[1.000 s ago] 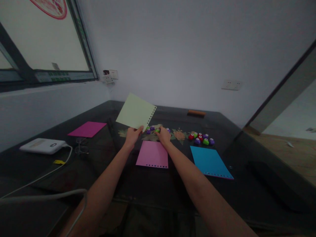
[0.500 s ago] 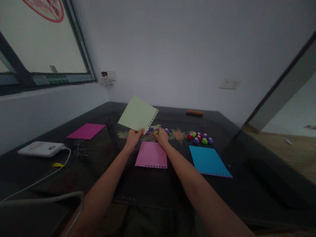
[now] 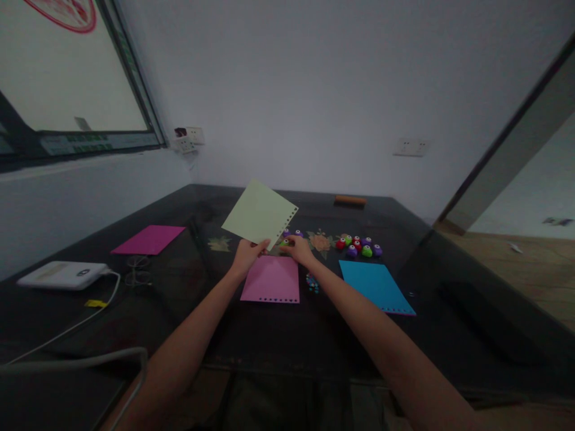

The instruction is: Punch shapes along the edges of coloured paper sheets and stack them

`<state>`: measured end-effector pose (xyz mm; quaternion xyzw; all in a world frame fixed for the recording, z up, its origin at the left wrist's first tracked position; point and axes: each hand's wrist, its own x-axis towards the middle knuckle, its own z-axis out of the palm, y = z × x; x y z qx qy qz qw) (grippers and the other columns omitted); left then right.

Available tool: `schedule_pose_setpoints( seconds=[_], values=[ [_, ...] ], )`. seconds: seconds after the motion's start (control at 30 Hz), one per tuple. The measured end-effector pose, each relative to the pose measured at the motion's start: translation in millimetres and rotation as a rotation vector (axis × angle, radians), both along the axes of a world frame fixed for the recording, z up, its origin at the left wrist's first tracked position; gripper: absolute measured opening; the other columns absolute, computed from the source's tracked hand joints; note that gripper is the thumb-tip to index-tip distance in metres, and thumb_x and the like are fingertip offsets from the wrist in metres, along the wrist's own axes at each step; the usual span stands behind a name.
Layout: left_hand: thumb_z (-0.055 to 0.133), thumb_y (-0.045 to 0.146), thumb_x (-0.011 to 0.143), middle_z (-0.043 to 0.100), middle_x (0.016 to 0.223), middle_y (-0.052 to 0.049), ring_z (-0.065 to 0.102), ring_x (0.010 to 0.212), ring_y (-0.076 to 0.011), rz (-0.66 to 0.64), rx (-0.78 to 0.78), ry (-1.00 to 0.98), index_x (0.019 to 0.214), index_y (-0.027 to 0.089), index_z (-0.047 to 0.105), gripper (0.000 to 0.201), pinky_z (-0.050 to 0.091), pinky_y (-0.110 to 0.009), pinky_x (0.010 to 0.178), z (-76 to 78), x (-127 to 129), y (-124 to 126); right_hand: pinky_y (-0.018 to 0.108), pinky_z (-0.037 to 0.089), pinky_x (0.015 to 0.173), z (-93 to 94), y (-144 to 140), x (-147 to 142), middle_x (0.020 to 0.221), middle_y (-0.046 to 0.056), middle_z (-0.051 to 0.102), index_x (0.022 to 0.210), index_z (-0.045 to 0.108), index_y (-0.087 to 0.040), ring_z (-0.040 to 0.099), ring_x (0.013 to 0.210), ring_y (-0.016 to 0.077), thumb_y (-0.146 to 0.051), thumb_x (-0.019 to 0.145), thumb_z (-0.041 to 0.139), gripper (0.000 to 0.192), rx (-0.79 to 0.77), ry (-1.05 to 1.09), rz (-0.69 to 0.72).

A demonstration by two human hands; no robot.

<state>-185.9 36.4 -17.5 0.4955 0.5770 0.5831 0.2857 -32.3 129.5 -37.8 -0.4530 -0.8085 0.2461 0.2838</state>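
Note:
My left hand (image 3: 247,254) pinches the lower corner of a pale green sheet of paper (image 3: 259,212), raised and tilted above the table, with punched holes along its right edge. Close beside that corner, my right hand (image 3: 299,250) has its fingertips closed around a small green toy with an eye on top (image 3: 284,243). Purple toys (image 3: 297,233) of the same kind sit just behind, partly hidden by the hand and paper. Under both hands lies a pink punched sheet (image 3: 271,280). A small bluish beaded-looking cluster (image 3: 313,283) shows beside my right wrist.
Several red, green and purple toys (image 3: 357,245) stand grouped at right, behind a blue sheet (image 3: 376,286). At left lie a magenta sheet (image 3: 148,239) and a white device (image 3: 63,274) with a cable. An orange-brown bar (image 3: 350,200) rests near the wall.
The view has shifted slightly. My left hand and the pale green sheet have come a little right and lower. My right hand has drawn back slightly, showing more of the green toy.

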Motion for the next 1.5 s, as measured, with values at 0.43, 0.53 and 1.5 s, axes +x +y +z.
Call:
schedule_pose_setpoints(
  seconds=[0.43, 0.53, 1.5],
  values=[
    [0.064, 0.036, 0.069, 0.064, 0.055, -0.007, 0.057, 0.051, -0.015, -0.193, -0.039, -0.028, 0.062, 0.012, 0.062, 0.025, 0.044, -0.025, 0.052, 8.4, 64.3, -17.6, 0.035, 0.052, 0.072, 31.9, -78.6, 113.4, 0.078, 0.004, 0.067, 0.099, 0.064, -0.019, 0.065, 0.072, 0.0178, -0.022, 0.056, 0.076, 0.045, -0.617, 0.742, 0.162],
    [0.064, 0.034, 0.07, 0.065, 0.057, -0.007, 0.059, 0.052, -0.0161, -0.254, -0.058, -0.022, 0.065, 0.013, 0.062, 0.022, 0.045, -0.025, 0.053, 15.9, 84.8, -19.2, 0.033, 0.053, 0.071, 38.2, -91.6, 124.3, 0.087, 0.005, 0.068, 0.102, 0.064, -0.019, 0.065, 0.078, 0.018, -0.023, 0.058, 0.075, 0.046, -0.609, 0.815, 0.156],
    [0.062, 0.033, 0.072, 0.068, 0.057, -0.007, 0.062, 0.051, -0.0191, -0.237, -0.091, 0.066, 0.064, 0.013, 0.066, 0.022, 0.048, -0.028, 0.054, 7.6, 106.9, -27.2, 0.029, 0.052, 0.072, 13.2, -97.3, 125.9, 0.096, 0.006, 0.065, 0.091, 0.064, -0.017, 0.063, 0.071, 0.0136, -0.03, 0.06, 0.076, 0.037, -0.686, 1.041, 0.088]
  ],
)
